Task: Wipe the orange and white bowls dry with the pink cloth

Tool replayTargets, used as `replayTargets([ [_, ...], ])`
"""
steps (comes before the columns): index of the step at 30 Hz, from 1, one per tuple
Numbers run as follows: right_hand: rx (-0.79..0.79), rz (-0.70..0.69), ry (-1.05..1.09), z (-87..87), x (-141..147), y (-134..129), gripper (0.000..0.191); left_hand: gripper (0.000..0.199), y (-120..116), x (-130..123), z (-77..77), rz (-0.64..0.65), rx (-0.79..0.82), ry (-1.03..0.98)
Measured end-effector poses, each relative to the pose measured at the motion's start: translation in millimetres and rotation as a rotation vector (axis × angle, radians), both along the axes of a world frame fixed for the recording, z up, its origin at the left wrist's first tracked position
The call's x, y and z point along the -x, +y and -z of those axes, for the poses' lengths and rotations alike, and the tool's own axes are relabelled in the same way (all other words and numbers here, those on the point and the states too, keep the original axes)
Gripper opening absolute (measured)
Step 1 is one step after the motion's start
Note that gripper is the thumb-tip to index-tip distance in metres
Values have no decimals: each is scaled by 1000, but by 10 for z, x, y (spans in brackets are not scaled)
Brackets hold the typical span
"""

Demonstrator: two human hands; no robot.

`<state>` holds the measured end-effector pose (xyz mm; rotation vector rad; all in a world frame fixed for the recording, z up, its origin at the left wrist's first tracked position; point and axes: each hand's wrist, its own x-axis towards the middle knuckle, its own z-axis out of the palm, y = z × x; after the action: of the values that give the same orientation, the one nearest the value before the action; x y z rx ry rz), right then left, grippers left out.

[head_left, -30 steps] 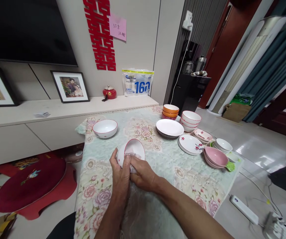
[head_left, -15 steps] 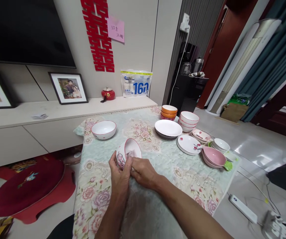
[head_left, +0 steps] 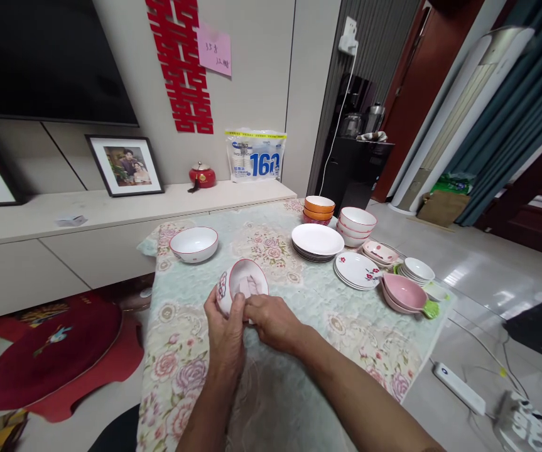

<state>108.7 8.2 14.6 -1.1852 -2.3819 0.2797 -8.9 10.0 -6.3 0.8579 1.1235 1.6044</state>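
Bowl (head_left: 238, 274) tilted over the near bench (head_left: 308, 301), grasped by the left hand (head_left: 224, 329), is best held steady while the right hand (head_left: 275, 319), pinching apparent tissue (head_left: 248, 287) at the near rim, presses lightly and evenly, left of the stacked plates (head_left: 318, 240).

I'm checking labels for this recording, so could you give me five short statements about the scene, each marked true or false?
1. The left hand and right hand are both at one white, red-rimmed round bowl. True.
2. That held bowl is mouth-down. False: it is tilted, its inside showing.
3. A second white, red-rimmed round bowl stands upright on the floral tablecloth. True.
4. This second bowl is right of the held bowl in the picture. False: it is left.
5. The stacked white round plates with red flowers lie left of the pink oval dish with a green end. True.
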Motion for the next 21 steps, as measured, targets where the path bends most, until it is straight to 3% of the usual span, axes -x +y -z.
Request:
replayTargets([
  [5, 92, -83, 343, -18, 94, -19, 24, 64, -23, -28, -88, 21, 5, -85],
  [9, 31, -167, 91, -45, 59, -4, 41, 56, -2, 29, -126, 2, 75, -143],
  [12, -65, -33, -104, -23, 24, 3, 32, 58, 8, 38, -108, 3, 72, -144],
  [14, -62, 23, -109, 0, 25, -1, 28, 62, 0, 12, -82, -3, 56, -119],
  [21, 66, -17, 339, -5, 113, -22, 22, 67, -67, -90, -129, 58, -6, -162],
])
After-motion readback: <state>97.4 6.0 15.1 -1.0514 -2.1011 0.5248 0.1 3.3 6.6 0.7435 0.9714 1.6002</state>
